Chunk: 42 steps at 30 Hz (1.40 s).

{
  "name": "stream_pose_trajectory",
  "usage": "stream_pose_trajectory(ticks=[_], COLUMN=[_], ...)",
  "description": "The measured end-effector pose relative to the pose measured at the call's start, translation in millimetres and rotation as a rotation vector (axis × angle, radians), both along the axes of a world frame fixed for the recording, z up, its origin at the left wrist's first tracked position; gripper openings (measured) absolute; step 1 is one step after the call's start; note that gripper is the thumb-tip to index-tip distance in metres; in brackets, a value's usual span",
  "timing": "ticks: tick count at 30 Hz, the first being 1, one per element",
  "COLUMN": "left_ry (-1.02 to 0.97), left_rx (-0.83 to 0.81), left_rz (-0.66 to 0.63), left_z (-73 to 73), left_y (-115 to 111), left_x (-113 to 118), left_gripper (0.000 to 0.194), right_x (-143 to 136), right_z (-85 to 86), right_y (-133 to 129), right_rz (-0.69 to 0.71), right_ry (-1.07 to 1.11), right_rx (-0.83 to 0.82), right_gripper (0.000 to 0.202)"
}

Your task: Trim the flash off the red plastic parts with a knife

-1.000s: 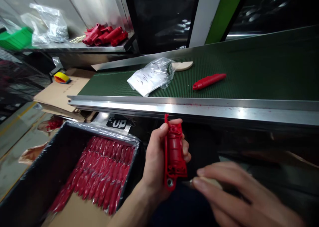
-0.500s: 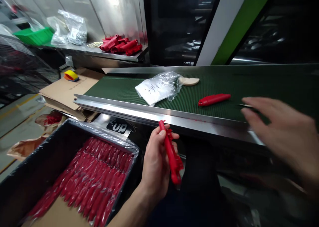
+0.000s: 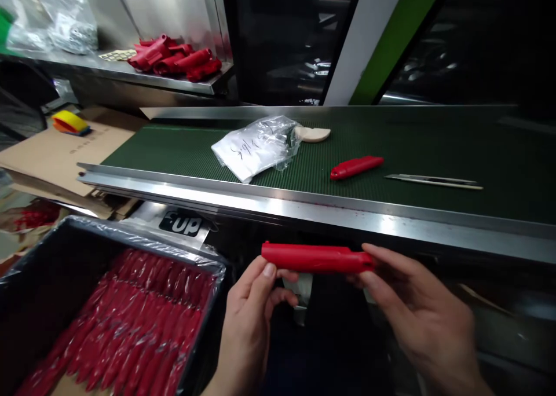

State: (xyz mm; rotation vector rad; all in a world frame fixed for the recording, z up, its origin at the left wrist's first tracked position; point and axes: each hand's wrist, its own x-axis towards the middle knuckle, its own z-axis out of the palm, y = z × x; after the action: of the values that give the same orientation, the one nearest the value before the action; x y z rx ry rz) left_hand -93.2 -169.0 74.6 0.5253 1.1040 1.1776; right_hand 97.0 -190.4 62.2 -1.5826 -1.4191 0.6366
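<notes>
A long red plastic part (image 3: pixel 310 258) is held level in front of the conveyor's metal edge. My left hand (image 3: pixel 256 303) grips its left end between thumb and fingers. At the other end, my right hand (image 3: pixel 417 309) pinches the narrower tip. On the green conveyor belt (image 3: pixel 182 147) lies a second red plastic part (image 3: pixel 356 167). A slim, pointed blade-like tool (image 3: pixel 434 181) rests on the belt to the right of it.
A clear bag with a written label (image 3: pixel 256 147) and a beige curved piece (image 3: pixel 313 134) lie on the belt. At lower left, a lined box (image 3: pixel 143 234) holds rows of bagged red parts. Red parts (image 3: pixel 174 57) are heaped on a metal shelf (image 3: pixel 169 84). Cardboard (image 3: pixel 99 132) lies at left.
My right hand has put the pointed tool down on the belt and taken hold of the red part's right end. The part has turned from upright to level. The view has shifted right.
</notes>
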Motion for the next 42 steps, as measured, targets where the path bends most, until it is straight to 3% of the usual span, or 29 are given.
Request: stream_pose_trajectory(ticks=[5,15,29,32,38,42], left_ry=[0.079,-0.037,0.030,-0.023,-0.233,-0.236], left_rx=[-0.030,-0.063,-0.086,-0.102,-0.215,-0.190], left_rz=[-0.012,0.012,0.047,0.095,0.070,0.081], left_z=[-10.1,-18.9,-29.9,-32.3,-34.8,-37.2], left_y=[-3,1,10,11,13,16], left_x=[-13,-25,-47,-50,-59,-63], left_gripper=[0.022,0.020,0.020,0.023,0.027,0.026], right_x=[-1,-10,-35,-42,-56,-67], right_z=[-4.7,-16.7,-15.1,-13.6,-10.7,-9.3], right_y=[6,25,38,43,58,57], right_rz=[0.033,0.101,0.145,0.143,0.207,0.301], right_ry=[0.081,0.221,0.097,0.097,0.181,0.069], right_rx=[-0.052,-0.207,-0.118,-0.151,-0.251,-0.119], right_gripper=[0.029,0.021,0.026,0.024,0.022,0.015])
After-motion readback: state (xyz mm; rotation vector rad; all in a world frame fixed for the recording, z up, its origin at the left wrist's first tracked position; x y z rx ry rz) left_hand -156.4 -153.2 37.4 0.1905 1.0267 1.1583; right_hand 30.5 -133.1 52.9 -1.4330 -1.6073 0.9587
